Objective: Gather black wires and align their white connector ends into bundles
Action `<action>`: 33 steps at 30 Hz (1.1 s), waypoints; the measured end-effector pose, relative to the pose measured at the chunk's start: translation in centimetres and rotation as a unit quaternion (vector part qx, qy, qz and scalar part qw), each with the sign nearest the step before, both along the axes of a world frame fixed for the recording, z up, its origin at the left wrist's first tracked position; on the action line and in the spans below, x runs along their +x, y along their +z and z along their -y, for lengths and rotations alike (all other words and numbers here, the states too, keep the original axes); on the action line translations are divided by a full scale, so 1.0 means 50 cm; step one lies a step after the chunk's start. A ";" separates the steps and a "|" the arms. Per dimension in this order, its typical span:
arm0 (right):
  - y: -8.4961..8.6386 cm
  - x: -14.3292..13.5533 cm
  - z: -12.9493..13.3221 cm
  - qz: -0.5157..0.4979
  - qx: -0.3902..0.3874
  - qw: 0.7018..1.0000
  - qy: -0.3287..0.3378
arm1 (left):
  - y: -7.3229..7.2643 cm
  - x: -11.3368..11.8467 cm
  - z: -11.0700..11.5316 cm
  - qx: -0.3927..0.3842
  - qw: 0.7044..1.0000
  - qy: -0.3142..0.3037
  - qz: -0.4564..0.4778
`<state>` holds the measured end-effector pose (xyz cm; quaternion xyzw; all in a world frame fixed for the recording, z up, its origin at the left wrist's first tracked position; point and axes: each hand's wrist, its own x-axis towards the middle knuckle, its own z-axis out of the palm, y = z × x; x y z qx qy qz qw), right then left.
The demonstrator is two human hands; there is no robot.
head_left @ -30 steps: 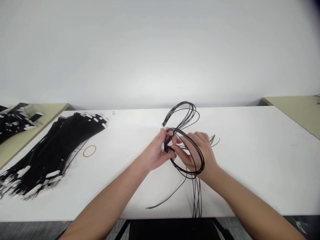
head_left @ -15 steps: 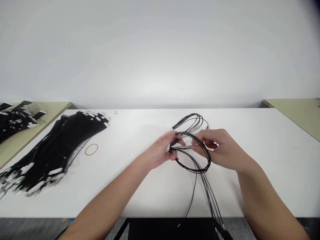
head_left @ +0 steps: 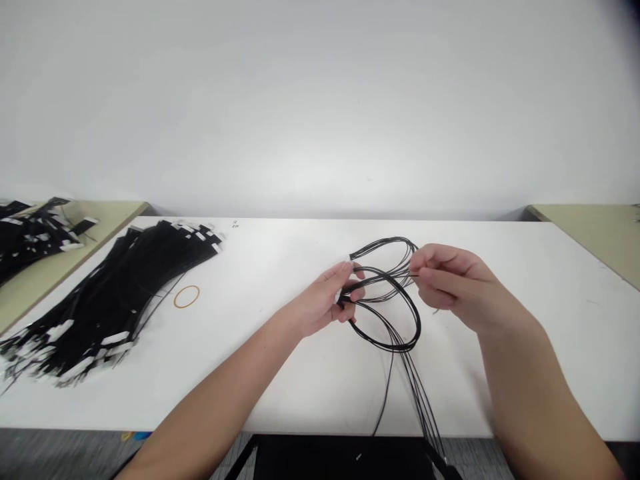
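A bundle of thin black cables (head_left: 419, 319) is looped above the table, with several loose ends hanging down past the front edge. My left hand (head_left: 327, 300) is closed around one side of the bundle, where white pieces show by the fingers. My right hand (head_left: 453, 283) pinches a thin black cable strand at the right side of the upper loop. The fingertips partly hide the strand's end.
On the left of the white table (head_left: 280, 373) lies a big pile of black cables with white labels (head_left: 130, 287). An orange rubber band (head_left: 187, 297) rests beside it. More black cables (head_left: 37, 233) lie on a side table at far left.
My right hand has moved right and slightly up, out of the front loop, drawing a strand with it. My left hand keeps its hold on the bundle.
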<state>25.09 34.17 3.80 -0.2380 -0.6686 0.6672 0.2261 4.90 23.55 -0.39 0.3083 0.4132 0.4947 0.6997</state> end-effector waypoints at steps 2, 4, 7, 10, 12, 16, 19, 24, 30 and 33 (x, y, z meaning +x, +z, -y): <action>0.004 0.009 -0.005 -0.031 -0.088 0.995 0.032 | 0.002 -0.002 0.001 0.000 1.000 0.000 0.008; 0.003 0.010 -0.005 -0.058 -0.114 0.991 0.046 | 0.002 -0.003 0.001 0.001 1.000 0.000 0.015; -0.004 -0.006 0.004 -0.105 -0.102 0.989 0.026 | 0.000 -0.004 -0.001 0.000 1.000 -0.001 0.024; -0.014 -0.032 0.014 -0.143 -0.084 0.983 -0.083 | -0.003 -0.003 -0.002 -0.001 1.000 0.000 0.022; -0.020 -0.047 0.016 -0.165 -0.061 0.968 -0.178 | -0.003 -0.002 -0.002 -0.004 1.000 0.002 0.014; -0.023 -0.058 0.012 -0.213 -0.034 0.943 -0.254 | -0.002 0.002 -0.002 -0.010 1.000 -0.005 0.008; -0.020 -0.053 0.012 -0.190 0.011 0.951 -0.245 | 0.000 0.002 -0.003 -0.018 1.000 -0.019 0.001; -0.019 -0.044 0.031 -0.178 0.064 0.954 -0.233 | 0.002 -0.002 -0.003 -0.025 0.999 -0.025 -0.014; -0.017 -0.041 0.052 -0.078 0.286 0.932 -0.209 | 0.009 0.000 -0.002 -0.027 0.999 -0.026 -0.017; -0.016 -0.042 0.051 -0.044 0.354 0.911 -0.206 | 0.010 0.001 -0.001 -0.022 0.999 -0.020 -0.022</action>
